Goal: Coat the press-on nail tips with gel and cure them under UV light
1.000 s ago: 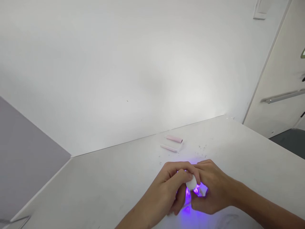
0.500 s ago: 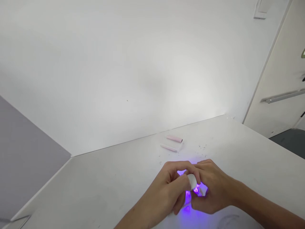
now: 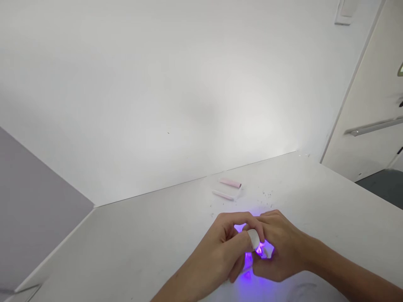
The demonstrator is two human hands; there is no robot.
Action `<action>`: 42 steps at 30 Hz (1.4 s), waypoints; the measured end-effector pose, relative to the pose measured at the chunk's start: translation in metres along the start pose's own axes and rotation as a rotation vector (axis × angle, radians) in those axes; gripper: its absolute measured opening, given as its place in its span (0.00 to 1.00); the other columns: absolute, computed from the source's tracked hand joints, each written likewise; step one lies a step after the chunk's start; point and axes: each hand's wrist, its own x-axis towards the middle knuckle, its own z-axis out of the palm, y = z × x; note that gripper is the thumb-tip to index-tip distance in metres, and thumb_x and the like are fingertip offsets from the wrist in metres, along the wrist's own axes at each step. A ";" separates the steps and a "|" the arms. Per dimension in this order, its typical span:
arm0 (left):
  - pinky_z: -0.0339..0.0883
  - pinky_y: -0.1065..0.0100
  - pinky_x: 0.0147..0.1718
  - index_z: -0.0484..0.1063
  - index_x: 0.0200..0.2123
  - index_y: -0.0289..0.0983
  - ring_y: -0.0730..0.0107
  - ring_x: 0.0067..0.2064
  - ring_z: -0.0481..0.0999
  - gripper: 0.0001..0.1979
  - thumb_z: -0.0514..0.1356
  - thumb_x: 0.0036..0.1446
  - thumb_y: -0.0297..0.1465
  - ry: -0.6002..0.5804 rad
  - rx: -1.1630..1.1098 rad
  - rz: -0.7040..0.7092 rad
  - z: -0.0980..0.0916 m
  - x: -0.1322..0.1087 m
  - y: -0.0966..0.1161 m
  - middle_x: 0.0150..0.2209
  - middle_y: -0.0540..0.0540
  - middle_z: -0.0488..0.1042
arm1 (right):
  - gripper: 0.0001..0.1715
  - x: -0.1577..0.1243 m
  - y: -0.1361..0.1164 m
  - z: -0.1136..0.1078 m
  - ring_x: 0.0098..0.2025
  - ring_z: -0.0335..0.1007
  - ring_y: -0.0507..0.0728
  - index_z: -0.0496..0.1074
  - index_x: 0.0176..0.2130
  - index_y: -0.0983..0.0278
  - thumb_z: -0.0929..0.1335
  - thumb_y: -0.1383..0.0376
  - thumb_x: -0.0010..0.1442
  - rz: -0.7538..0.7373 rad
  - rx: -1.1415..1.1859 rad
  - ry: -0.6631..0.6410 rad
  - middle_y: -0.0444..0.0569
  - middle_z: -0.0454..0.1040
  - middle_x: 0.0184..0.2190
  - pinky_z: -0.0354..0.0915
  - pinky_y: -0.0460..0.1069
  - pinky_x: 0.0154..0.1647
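Observation:
My left hand [image 3: 224,247] pinches a small white UV lamp [image 3: 253,240] with a rounded end between thumb and index finger. Violet light shines from beneath it onto the fingers and the white tabletop [image 3: 151,251]. Just to the right, my right hand [image 3: 280,247] is curled in, its fingertips close under the lamp and partly hidden by it and by my left hand. A small pale piece [image 3: 267,253] shows in the glow by the right thumb and index finger; what it is cannot be made out.
Beyond the hands lie a pink tube-like stick [image 3: 230,183] and a thinner pale pink stick [image 3: 223,195], near a clear piece. Dark specks [image 3: 267,194] are scattered to their right. A white wall [image 3: 157,105] rises behind the table, with a drawer front [image 3: 368,151] at right.

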 end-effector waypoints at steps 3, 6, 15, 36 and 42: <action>0.49 0.75 0.19 0.71 0.29 0.36 0.78 0.15 0.51 0.09 0.53 0.55 0.33 0.004 -0.009 0.004 0.000 0.001 -0.001 0.10 0.56 0.54 | 0.08 0.001 -0.001 -0.001 0.21 0.60 0.50 0.60 0.26 0.60 0.65 0.70 0.46 -0.013 0.025 0.014 0.35 0.64 0.19 0.55 0.46 0.26; 0.48 0.75 0.18 0.71 0.29 0.36 0.78 0.14 0.51 0.13 0.52 0.60 0.35 0.003 -0.033 0.027 0.000 0.003 -0.005 0.10 0.55 0.54 | 0.07 0.002 -0.003 -0.002 0.21 0.60 0.50 0.62 0.28 0.59 0.65 0.71 0.47 -0.049 0.056 0.056 0.36 0.66 0.20 0.54 0.45 0.26; 0.49 0.75 0.19 0.71 0.29 0.36 0.78 0.15 0.51 0.08 0.53 0.49 0.31 -0.003 -0.009 0.001 -0.002 0.000 -0.003 0.10 0.56 0.54 | 0.10 0.002 -0.004 -0.001 0.20 0.54 0.50 0.55 0.24 0.60 0.65 0.69 0.48 -0.057 0.049 0.065 0.36 0.60 0.18 0.50 0.45 0.23; 0.48 0.75 0.17 0.72 0.29 0.36 0.78 0.14 0.51 0.10 0.53 0.55 0.33 -0.007 -0.041 0.044 -0.003 0.004 -0.008 0.10 0.55 0.55 | 0.09 0.003 -0.001 0.000 0.21 0.57 0.49 0.58 0.27 0.60 0.63 0.71 0.45 -0.063 0.069 0.067 0.35 0.63 0.19 0.52 0.44 0.24; 0.52 0.74 0.20 0.72 0.31 0.36 0.77 0.15 0.53 0.12 0.52 0.45 0.30 -0.030 -0.020 0.042 -0.006 0.001 -0.008 0.11 0.56 0.56 | 0.11 0.002 -0.001 -0.001 0.21 0.55 0.49 0.54 0.24 0.60 0.64 0.70 0.46 -0.065 0.064 0.063 0.35 0.62 0.19 0.51 0.45 0.23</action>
